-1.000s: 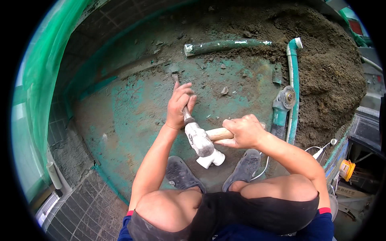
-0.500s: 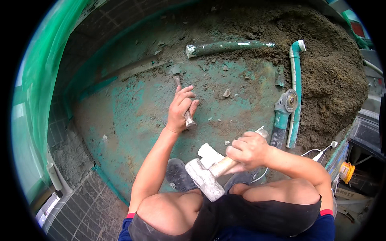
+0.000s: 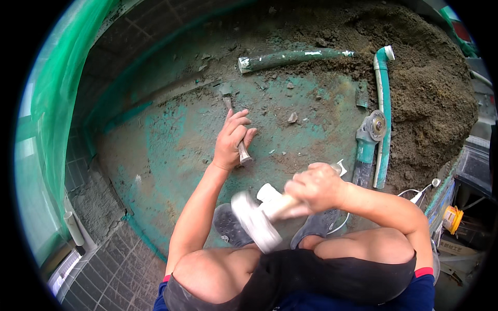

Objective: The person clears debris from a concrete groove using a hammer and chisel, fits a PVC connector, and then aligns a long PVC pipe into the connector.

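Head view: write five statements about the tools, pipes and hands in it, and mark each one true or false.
1. The left hand holds a chisel. True.
2. The right hand holds nothing. False: it grips a hammer by its handle.
3. An angle grinder lies beside the green-and-white pipe. True.
4. The hammer is touching the chisel. False: the two are apart, with the hammer's head nearer the person's knees.
5. The white pipe fitting is partly hidden by the hammer. True.
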The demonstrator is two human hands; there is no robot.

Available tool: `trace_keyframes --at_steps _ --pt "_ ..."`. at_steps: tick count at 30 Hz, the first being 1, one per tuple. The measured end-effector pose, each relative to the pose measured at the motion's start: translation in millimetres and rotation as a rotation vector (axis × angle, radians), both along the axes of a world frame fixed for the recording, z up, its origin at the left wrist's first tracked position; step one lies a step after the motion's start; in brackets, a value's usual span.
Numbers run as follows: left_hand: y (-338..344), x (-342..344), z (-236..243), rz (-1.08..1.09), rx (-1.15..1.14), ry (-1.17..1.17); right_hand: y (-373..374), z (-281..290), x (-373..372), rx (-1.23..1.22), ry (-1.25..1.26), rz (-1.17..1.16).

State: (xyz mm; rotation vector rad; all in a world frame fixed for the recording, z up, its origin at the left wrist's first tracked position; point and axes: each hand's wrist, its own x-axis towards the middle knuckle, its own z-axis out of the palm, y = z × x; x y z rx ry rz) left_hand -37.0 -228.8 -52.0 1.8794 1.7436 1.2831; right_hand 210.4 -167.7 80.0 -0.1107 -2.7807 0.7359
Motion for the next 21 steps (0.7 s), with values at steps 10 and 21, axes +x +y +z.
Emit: trace_keyframes --at_steps 10,21 --pt "-5 -2 3 0.012 -0.057 0.013 -1 -11 10 0.011 -0.133 -0.113" --pt "-10 0 -2 0.042 -0.084 0.026 0 -21 11 0.106 -0.289 -0.225"
